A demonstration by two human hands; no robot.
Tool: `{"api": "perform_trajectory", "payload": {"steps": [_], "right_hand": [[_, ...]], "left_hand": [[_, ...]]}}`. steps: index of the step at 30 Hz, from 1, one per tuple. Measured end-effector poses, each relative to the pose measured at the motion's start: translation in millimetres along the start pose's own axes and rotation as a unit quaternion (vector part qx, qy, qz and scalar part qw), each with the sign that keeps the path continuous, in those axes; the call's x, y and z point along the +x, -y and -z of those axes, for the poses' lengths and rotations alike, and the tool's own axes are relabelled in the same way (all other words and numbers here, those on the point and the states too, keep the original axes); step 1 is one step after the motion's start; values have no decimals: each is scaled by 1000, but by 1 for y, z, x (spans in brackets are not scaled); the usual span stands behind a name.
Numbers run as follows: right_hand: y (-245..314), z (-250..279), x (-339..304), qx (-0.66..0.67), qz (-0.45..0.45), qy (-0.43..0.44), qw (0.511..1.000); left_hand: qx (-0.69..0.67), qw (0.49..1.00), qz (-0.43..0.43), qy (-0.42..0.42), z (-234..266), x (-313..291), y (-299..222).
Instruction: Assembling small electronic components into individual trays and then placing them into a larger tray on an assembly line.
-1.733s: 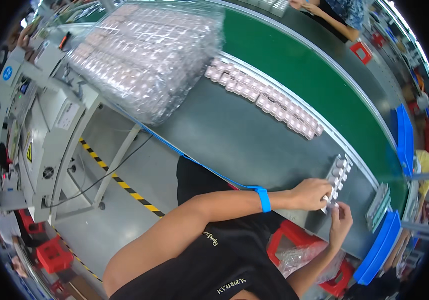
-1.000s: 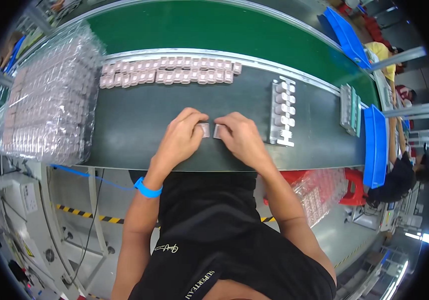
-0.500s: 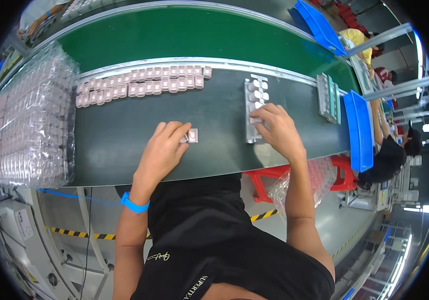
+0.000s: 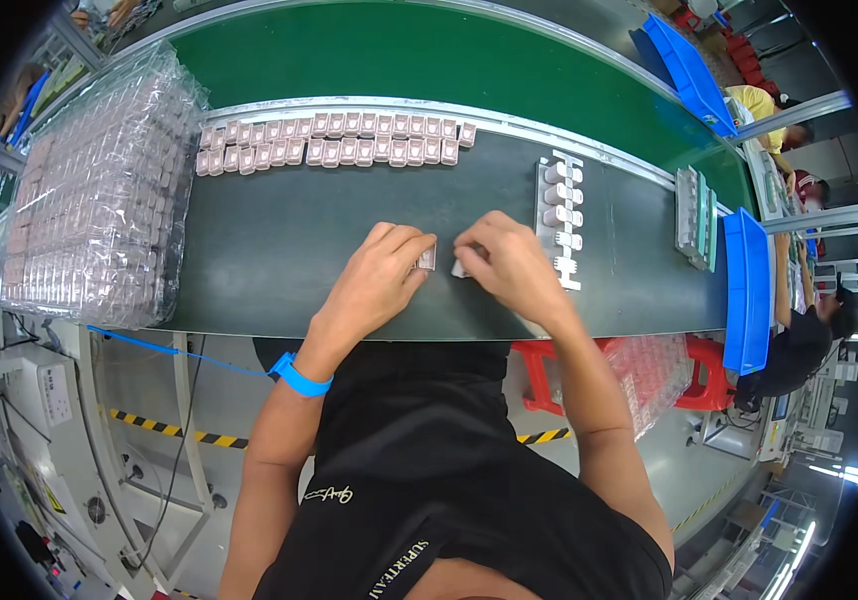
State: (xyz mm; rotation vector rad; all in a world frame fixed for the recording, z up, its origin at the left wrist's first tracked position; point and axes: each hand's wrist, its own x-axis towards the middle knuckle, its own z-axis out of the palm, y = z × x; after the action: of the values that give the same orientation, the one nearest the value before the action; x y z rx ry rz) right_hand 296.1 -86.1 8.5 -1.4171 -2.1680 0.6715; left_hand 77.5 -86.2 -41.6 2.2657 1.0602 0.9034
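Observation:
My left hand (image 4: 381, 272) is closed on a small pale pink square case (image 4: 428, 259), its fingers hiding part of it, low over the dark green work surface. Facing it, my right hand (image 4: 511, 262) pinches a small white piece (image 4: 460, 269), a short gap away from the case. Just right of that hand stands a metal fixture (image 4: 543, 232) holding a column of white plastic pieces (image 4: 556, 194); the lower positions show only pale pronged holders (image 4: 565, 266).
Two rows of pink cases (image 4: 349, 150) run along the rear rail. A tall plastic-wrapped stack of trays (image 4: 99, 200) stands left. Another fixture with green strips (image 4: 694, 220) and a blue bin (image 4: 746, 290) lie right. A red stool (image 4: 704, 375) is below. A blue cord trails from my left wristband (image 4: 299, 376).
My right hand has left the fixture and moved left toward my left hand, carrying a white piece. The left hand still holds the pink case. The whole view has shifted slightly.

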Motion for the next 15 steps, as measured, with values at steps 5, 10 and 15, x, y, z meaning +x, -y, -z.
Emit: {"api": "perform_trajectory", "payload": {"steps": [5,10,15], "right_hand": [[-6,-24,10,17,-26,-59,998],[-14,-33,11,121,-82,-96,985],[-29,-55,7,215,-103,-156,958]], "left_hand": [[-5,1000,10,12,1,2,-8],[31,999,25,2,-3,7,-17],[70,996,41,-22,-14,2,-18]]}}
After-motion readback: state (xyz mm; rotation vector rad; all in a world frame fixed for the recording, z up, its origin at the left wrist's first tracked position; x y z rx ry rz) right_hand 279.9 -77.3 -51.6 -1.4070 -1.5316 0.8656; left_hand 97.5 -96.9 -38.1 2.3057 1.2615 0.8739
